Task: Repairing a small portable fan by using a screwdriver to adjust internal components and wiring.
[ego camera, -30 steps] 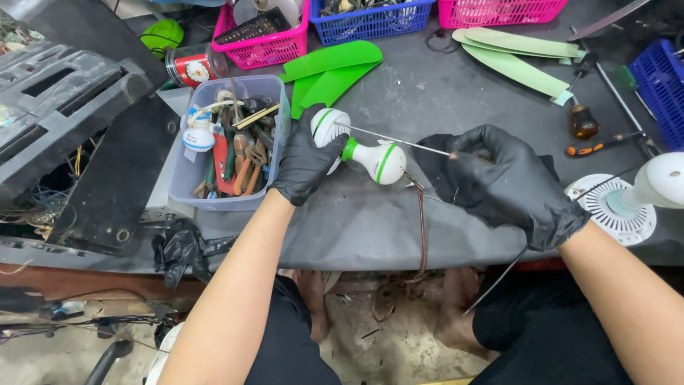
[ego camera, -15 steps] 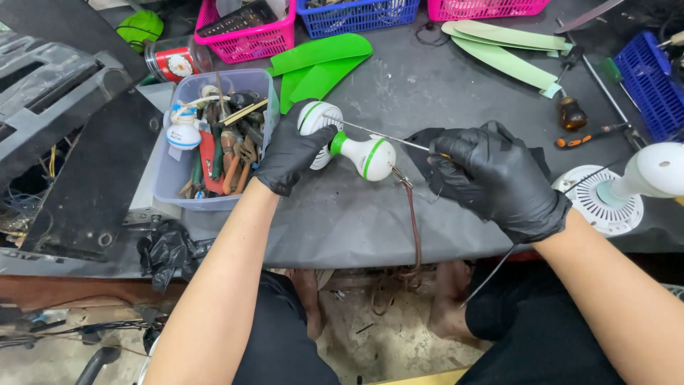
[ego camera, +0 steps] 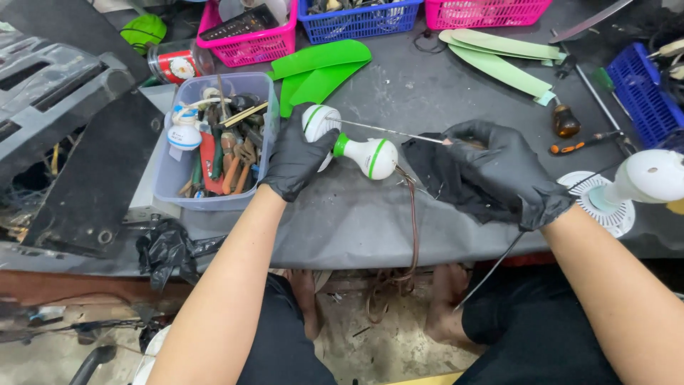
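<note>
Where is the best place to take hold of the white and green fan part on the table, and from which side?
Probably at the narrow green neck between the two white bulbs of the fan part. The rounded ends look slippery, and the neck gives the fingers a waist to close around. Come from the near side or from above: the left hand covers the left bulb, and a thin rod runs toward the right hand.
</note>
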